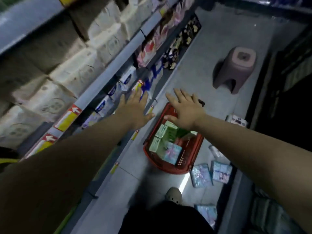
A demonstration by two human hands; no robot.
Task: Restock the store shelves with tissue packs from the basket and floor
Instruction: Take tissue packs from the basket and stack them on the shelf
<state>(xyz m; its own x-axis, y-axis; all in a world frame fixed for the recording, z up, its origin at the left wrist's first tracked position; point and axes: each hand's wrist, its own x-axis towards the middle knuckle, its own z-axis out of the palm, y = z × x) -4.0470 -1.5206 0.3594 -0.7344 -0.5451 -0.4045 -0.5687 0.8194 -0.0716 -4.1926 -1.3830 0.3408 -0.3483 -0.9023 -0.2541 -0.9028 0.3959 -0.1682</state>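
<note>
Both hands are out in front and empty. The left hand [135,112] is spread flat with straight fingers over the edge of the lower shelf. The right hand [185,112] is spread the same way above the far end of the red basket [195,147] and grips nothing. The basket sits on the floor [211,48] just beside the shelves [118,53] and holds several green packs [165,132] and a pale blue pack [172,152]. Two loose blue packs [201,174] lie on the floor just right of the basket, and another blue pack [206,211] lies nearer the person's shoe. The upper shelf looks well filled with big white packs [76,71]. The lower one shows blue-and-white packs [116,92], but it is too blurred to tell what gaps remain. I'd judge the job well short of done, with both the basket and the floor yet to be cleared. The right hand looks placed to pick from the basket. A stool [236,68] stands well apart, farther down the aisle.
</note>
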